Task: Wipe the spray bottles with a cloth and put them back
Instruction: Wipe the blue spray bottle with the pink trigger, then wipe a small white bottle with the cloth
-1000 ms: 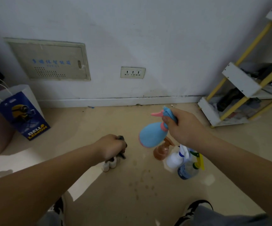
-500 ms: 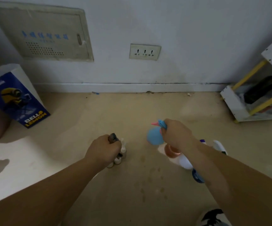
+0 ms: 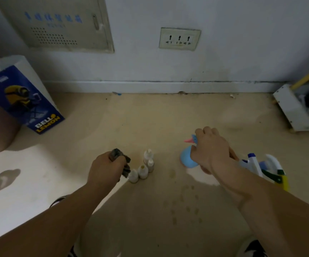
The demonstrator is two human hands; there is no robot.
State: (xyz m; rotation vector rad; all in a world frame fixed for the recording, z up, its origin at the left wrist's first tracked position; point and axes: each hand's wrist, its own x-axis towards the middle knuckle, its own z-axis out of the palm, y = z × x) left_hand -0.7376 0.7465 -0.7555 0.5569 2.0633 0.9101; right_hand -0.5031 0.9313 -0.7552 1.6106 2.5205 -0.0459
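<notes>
Before you: pale wall (image 3: 242, 34), triple socket (image 3: 179, 39), vented access panel (image 3: 61, 25), white baseboard (image 3: 150, 87), stained beige floor (image 3: 150, 117), white-and-yellow rack (image 3: 294, 112) at your right, blue paper bag (image 3: 29, 101) left, dim light

Counted: small bottles (image 3: 143, 171) 4 | blue spray bottle (image 3: 186, 160) 1 | other spray bottles (image 3: 252, 164) at least 2 seen | cloth (image 3: 116, 153) 1 | paper bag (image 3: 29, 101) 1 | wall socket (image 3: 179, 39) 1 | wall panel (image 3: 63, 25) 1

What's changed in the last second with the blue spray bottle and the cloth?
The right hand has lowered the blue spray bottle from mid-air toward the floor beside the other spray bottles, still gripping it. The left hand still grips the dark cloth by the small bottles.
</notes>
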